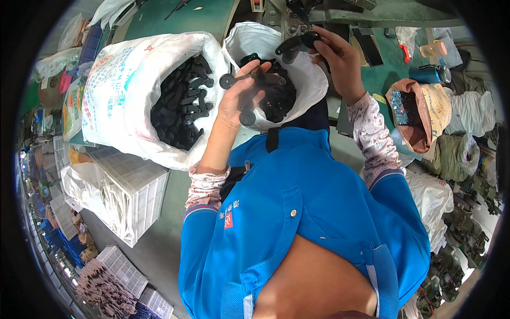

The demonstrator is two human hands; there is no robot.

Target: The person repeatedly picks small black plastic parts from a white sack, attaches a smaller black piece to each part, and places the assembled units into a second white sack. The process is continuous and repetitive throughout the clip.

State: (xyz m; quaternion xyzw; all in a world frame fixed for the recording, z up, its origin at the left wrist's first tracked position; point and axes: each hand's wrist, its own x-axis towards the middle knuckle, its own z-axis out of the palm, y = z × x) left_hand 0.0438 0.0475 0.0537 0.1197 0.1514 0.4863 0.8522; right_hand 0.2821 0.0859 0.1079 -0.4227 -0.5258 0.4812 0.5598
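Observation:
My left hand (237, 97) is closed around a few black lever-shaped parts (227, 81) with round ends, blurred by motion. It is over the near left rim of a white woven sack (313, 80) with similar black parts (277, 95) inside. Higher and to the right, my right hand (339, 61) pinches a black lever-shaped part (291, 48) between thumb and fingers, just below the machine's metal fittings (303, 26). Left of my left hand, a larger white sack (122, 87) lies with its mouth toward me, filled with black parts (186, 103).
A green machine arm (393, 18) spans the top right. On the right are a brown paper sack (433, 109) of small shiny pieces, a blue flask (429, 74) and a red-handled tool (406, 53). A white plastic crate (143, 189) stands at lower left.

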